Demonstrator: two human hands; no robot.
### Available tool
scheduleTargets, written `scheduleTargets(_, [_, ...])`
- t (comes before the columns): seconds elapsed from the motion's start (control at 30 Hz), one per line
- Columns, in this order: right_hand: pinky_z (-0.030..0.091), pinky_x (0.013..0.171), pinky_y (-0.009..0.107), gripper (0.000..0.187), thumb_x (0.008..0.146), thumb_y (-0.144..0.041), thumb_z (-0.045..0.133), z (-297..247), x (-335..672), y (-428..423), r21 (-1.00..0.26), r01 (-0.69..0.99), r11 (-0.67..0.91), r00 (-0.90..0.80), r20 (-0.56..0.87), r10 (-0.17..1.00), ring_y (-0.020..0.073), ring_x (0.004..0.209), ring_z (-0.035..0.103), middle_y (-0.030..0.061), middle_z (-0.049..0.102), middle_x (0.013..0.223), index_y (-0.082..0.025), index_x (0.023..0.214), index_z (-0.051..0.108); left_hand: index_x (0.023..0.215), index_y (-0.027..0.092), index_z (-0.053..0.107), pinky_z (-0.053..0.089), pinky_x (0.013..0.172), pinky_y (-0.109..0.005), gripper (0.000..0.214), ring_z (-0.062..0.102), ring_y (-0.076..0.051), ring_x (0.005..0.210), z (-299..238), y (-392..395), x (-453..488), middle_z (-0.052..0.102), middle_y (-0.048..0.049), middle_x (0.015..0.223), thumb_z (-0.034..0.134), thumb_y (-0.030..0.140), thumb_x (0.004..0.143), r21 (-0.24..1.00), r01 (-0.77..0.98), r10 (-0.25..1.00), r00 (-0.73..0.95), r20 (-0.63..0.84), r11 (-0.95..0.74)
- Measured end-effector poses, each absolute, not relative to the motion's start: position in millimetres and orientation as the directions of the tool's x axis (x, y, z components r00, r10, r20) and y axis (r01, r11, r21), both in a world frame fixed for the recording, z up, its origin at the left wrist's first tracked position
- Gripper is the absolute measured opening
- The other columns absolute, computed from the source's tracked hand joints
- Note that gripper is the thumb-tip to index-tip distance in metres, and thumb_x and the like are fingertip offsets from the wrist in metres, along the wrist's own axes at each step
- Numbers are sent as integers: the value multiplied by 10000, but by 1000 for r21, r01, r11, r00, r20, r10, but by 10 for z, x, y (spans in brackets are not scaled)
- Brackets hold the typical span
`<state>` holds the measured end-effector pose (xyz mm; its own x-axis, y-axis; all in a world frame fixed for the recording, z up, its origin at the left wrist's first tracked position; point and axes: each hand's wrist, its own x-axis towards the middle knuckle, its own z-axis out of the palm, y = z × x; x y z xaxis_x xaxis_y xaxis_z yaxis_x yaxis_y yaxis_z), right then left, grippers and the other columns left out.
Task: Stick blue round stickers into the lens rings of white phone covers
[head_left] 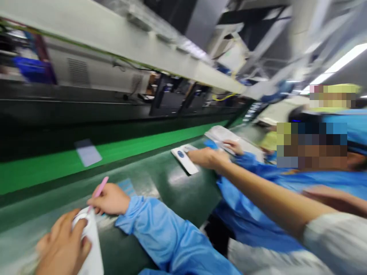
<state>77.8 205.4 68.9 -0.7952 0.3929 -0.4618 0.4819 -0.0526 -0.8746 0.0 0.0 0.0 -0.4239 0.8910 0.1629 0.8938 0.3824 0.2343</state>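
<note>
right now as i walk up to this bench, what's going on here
The person's left hand lies over a flat white piece with rounded corners. Their right hand, in a blue sleeve, holds a slim pink stick-like tool with its lower end at the piece's far end; blur hides whether they touch. To the right, a co-worker's bare-armed hand is at another flat white piece with a dark-blue oval patch on the dark green bench.
</note>
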Motion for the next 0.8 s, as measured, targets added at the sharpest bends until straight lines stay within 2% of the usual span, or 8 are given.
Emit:
scheduleTargets(0.07, [485,532,190,249,946,-156,816,733,875,2020,-894,445,-54,-801,-424,424,102,499,575,-49,636,581,-186,737,684,1156,335,822,560,992,-511,348,603,-378,1392,177,9,133,736,-104,1474,588,227,922,191,897,885,-432,176,400])
scheduleTargets(0.13, [484,524,192,249,978,-129,770,775,926,2021,-897,434,-81,-800,-425,425,105,496,573,-41,629,579,-183,770,646,1156,281,819,535,1014,-511,356,587,-385,1401,317,75,214,722,-160,1469,579,174,916,183,892,890,-438,128,413])
scheduleTargets(0.2, [488,522,190,236,988,-109,741,822,942,2028,-896,430,-112,-803,-436,406,109,501,582,-35,630,576,-182,792,631,1128,255,815,521,1010,-504,322,573,-395,1400,405,130,252,716,-177,1458,626,169,882,183,877,879,-465,100,444])
scheduleTargets(0.37, [490,500,182,236,994,-108,730,930,943,2005,-888,439,-133,-805,-455,381,100,480,574,-37,628,562,-178,798,618,1057,233,802,516,960,-498,257,567,-410,1389,483,142,245,729,-187,1396,627,162,882,200,874,878,-467,102,442])
scheduleTargets(0.57, [465,471,170,243,1002,-99,748,925,890,1980,-892,420,-168,-803,-452,389,93,447,560,-44,630,555,-176,810,621,1035,226,796,538,976,-513,231,588,-413,1356,520,65,128,749,-188,1330,632,200,874,189,878,884,-461,79,441])
scheduleTargets(0.63, [459,458,167,274,1007,-88,743,909,863,1981,-891,411,-192,-811,-453,369,91,434,554,-44,627,549,-177,785,610,1044,238,796,544,984,-514,249,593,-407,1349,560,9,96,756,-178,1324,624,211,865,203,872,887,-460,37,444])
scheduleTargets(0.8, [464,452,166,302,1017,-107,732,860,814,2010,-891,386,-238,-830,-448,332,96,431,567,-24,640,548,-172,752,604,1047,257,758,553,1020,-518,259,658,-388,1269,729,-60,134,773,-142,1174,578,244,861,269,835,876,-439,-200,480])
